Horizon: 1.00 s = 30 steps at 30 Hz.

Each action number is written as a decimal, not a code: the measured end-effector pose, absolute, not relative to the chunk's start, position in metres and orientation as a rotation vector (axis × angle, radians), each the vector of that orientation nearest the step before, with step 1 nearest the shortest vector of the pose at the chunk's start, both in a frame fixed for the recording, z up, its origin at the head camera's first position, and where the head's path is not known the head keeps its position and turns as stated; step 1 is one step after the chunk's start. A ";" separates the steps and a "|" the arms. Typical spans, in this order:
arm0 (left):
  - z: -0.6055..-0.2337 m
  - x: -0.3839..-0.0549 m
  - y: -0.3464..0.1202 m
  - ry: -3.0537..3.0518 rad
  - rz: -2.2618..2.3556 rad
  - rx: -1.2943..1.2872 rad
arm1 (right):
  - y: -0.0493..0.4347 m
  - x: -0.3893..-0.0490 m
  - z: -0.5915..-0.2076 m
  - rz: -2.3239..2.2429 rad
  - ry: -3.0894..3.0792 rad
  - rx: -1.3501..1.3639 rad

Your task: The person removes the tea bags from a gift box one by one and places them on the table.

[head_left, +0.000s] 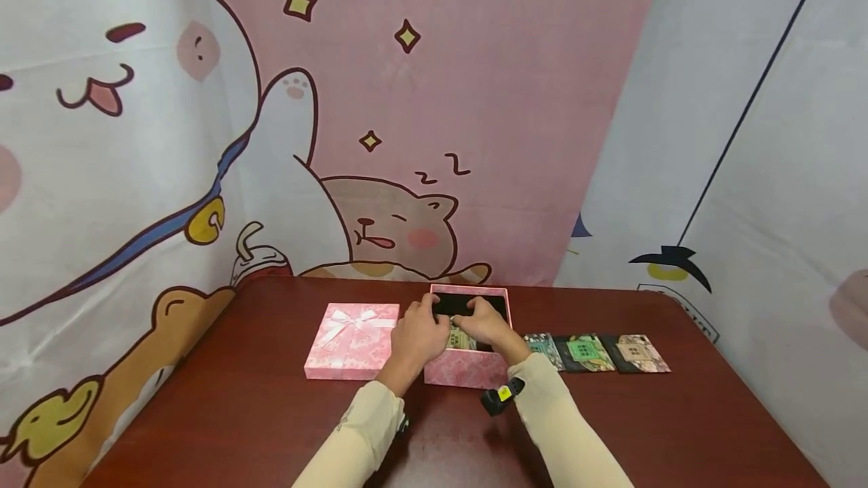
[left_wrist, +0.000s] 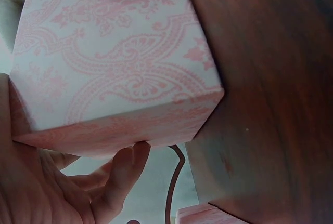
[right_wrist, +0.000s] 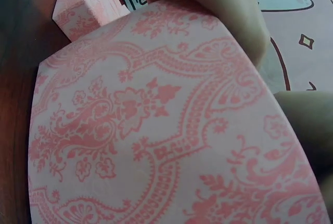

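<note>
A pink patterned box point(head_left: 468, 370) stands uncovered on the table, its inside dark. Upright in its front part is a flat packet point(head_left: 463, 339) with a yellow-green printed face. My left hand point(head_left: 417, 336) grips the box's left wall; in the left wrist view its bent fingers point(left_wrist: 127, 169) lie against the outer side, the thumb reaching over the rim. From the right my right hand point(head_left: 490, 324) dips into the box, thumb at the packet's top edge. Its other fingers are bent and partly hidden; I cannot tell whether they pinch the packet.
Left of the box lies its pink lid point(head_left: 354, 341) with a white ribbon bow. On the right, three flat packets lie in a row: a bluish one point(head_left: 545, 349), a green one point(head_left: 585, 352) and a beige one point(head_left: 637, 352). A cartoon-printed cloth point(head_left: 515, 134) hangs behind the table.
</note>
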<state>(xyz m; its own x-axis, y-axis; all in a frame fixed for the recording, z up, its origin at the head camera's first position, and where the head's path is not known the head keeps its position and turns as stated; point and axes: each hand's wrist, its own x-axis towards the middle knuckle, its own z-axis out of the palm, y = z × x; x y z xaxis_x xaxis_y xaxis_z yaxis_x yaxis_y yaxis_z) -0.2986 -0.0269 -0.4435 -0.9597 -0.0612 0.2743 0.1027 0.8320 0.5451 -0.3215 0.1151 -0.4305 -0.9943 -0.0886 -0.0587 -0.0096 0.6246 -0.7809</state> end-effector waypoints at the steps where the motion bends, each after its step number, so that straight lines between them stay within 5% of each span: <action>1: -0.443 -0.299 -0.027 -2.736 -0.836 -0.032 | 0.115 -0.320 -0.430 -1.302 2.768 -0.086; 30: -0.442 -0.301 -0.028 -2.766 -0.855 -0.030 | 0.114 -0.318 -0.427 -1.330 2.771 -0.350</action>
<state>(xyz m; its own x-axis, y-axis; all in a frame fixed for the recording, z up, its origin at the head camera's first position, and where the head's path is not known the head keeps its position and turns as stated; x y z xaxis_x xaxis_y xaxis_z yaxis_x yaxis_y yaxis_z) -0.3013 -0.0278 -0.4424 -0.9696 -0.0528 0.2387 0.0912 0.8279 0.5535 -0.3176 0.1143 -0.4266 -0.9733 -0.2231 0.0542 -0.1819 0.6051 -0.7751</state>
